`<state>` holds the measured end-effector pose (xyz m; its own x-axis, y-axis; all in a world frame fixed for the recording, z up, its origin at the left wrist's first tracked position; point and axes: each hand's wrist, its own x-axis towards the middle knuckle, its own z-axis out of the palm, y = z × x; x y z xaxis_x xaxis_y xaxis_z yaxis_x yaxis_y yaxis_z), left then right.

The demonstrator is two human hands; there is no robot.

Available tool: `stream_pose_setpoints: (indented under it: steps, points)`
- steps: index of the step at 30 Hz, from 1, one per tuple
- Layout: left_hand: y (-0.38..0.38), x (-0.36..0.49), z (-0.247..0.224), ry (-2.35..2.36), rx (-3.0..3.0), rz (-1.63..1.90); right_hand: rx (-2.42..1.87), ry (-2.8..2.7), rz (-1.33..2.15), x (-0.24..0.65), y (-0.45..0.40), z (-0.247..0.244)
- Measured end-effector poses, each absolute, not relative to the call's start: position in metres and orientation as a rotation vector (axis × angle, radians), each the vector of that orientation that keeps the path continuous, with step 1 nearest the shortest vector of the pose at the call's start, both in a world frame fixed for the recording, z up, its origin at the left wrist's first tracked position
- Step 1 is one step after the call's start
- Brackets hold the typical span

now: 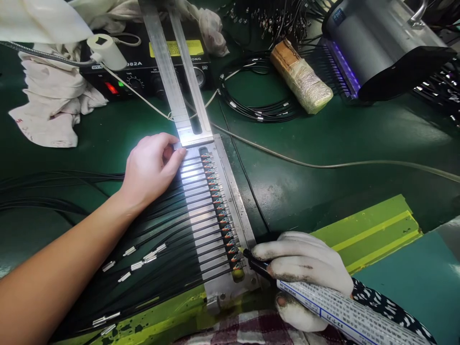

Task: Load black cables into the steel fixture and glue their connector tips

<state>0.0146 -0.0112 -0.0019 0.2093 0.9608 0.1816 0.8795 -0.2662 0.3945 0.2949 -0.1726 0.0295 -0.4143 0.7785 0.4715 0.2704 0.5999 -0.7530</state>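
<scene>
A metal fixture (230, 191) lies on the green mat, with black cables (201, 215) laid side by side across it. Their stripped ends, with small copper-coloured wires and connectors (224, 220), line up over a dark slot. My bare left hand (151, 167) grips the fixture's upper left edge between thumb and forefinger. In a white glove with bare fingertips, my right hand (302, 273) is closed round a labelled glue tube (334, 304) with a black nozzle. The nozzle's tip is at the connectors near the fixture's lower end; whether it touches them I cannot tell.
Behind the fixture stands a black dispenser box (136, 76) with a lit red switch. A lamp (381, 48) glows purple at upper right, near a wrapped block (302, 76) and coiled cables (258, 112). A thin hose (305, 164) crosses the mat. White cloth (53, 105) lies left.
</scene>
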Motion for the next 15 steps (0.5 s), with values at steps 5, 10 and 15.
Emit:
stream_pose_setpoints:
  steps: [5, 10, 15]
  points:
    - [-0.0113, 0.0142, -0.0014, 1.754, 2.283, 0.586, -0.831, -1.968, 0.755, 0.2944, -0.1726, 0.0284]
    - [-0.0118, 0.0149, -0.0001, 1.773, 2.267, 0.571, -0.836, -1.942, 0.742, 0.2944, -0.1739, 0.0256]
    - [-0.012, 0.0147, 0.0001, 1.769, 2.266, 0.573, -0.851, -1.957, 0.737, 0.2936, -0.1735, 0.0257]
